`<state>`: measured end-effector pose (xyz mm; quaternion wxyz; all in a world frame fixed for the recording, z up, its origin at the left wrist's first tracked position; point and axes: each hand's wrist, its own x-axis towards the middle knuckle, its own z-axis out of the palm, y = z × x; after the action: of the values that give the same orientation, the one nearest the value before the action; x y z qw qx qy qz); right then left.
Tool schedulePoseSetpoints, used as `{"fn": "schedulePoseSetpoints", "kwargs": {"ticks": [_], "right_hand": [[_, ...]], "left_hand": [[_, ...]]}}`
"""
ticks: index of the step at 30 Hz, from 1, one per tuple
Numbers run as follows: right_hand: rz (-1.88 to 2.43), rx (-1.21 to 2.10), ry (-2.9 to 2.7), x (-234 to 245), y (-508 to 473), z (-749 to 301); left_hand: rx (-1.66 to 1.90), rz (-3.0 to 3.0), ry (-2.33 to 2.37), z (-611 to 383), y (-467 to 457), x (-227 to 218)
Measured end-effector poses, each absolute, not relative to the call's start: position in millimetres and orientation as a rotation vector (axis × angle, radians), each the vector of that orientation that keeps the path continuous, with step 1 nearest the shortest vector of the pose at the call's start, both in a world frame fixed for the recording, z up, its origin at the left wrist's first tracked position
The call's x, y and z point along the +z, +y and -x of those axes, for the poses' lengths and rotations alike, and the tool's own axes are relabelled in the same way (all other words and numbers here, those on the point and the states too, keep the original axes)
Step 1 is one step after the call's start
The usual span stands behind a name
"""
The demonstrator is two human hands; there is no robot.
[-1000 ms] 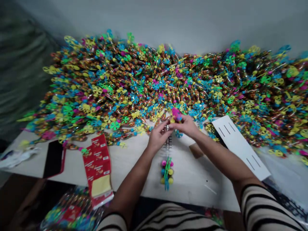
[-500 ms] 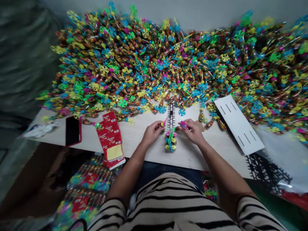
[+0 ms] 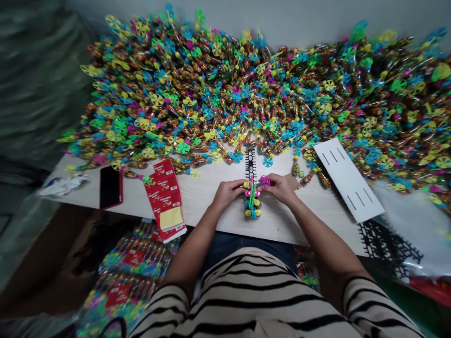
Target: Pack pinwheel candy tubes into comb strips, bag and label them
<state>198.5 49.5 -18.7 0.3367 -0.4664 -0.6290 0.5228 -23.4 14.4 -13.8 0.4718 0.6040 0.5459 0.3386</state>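
My left hand (image 3: 229, 193) and my right hand (image 3: 279, 188) meet over a bundle of colourful pinwheel candy tubes (image 3: 252, 203) lying on the table. My right fingers pinch a pink pinwheel (image 3: 264, 181) at the top of the bundle. My left fingers grip the bundle's upper end, by its yellow and pink knobs. A black plastic comb strip (image 3: 250, 164) lies just beyond my hands, its lower end hidden behind them.
A huge heap of pinwheel candy tubes (image 3: 225, 98) covers the table's far side. A slotted white card (image 3: 347, 180) lies right, a red printed strip (image 3: 164, 197) and black phone (image 3: 110, 187) left. Black comb strips (image 3: 387, 249) hang past the front edge.
My hands have come together over the bundle, and the pink pinwheel now sits on top of it. The view has tilted down since the earliest frame.
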Motion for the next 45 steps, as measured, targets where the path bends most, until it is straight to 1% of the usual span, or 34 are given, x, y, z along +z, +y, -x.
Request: {"fn": "schedulePoseSetpoints", "kwargs": {"ticks": [6,12,14,18,23,29,32,38,45], "right_hand": [[1.242,1.475,-1.520,-18,52,-196],[1.163,1.849,-1.330,-18,53,-202],[1.108,1.898,-1.336,-17,54,-204],[1.007,1.818,-1.427,-19,56,-201],[1.004,1.766,-1.462,-25,55,-194],[0.951,1.368,-1.715,-18,48,-195],[0.925,1.286,-1.779,-16,47,-196],[0.957,1.288,-1.703,-19,39,-196],[1.011,1.502,-1.500,-30,35,-196]], "left_hand": [[0.787,-1.589,1.280,27,13,-17],[0.835,-1.750,1.232,24,15,-14],[0.856,-1.740,1.209,23,14,-16],[0.906,-1.705,1.219,22,15,-23],[0.956,-1.684,1.202,24,21,-33],[0.982,-1.697,1.249,18,18,-33],[0.989,-1.736,1.258,13,14,-32],[0.975,-1.791,1.262,10,13,-29],[0.924,-1.844,1.251,13,16,-26]]}}
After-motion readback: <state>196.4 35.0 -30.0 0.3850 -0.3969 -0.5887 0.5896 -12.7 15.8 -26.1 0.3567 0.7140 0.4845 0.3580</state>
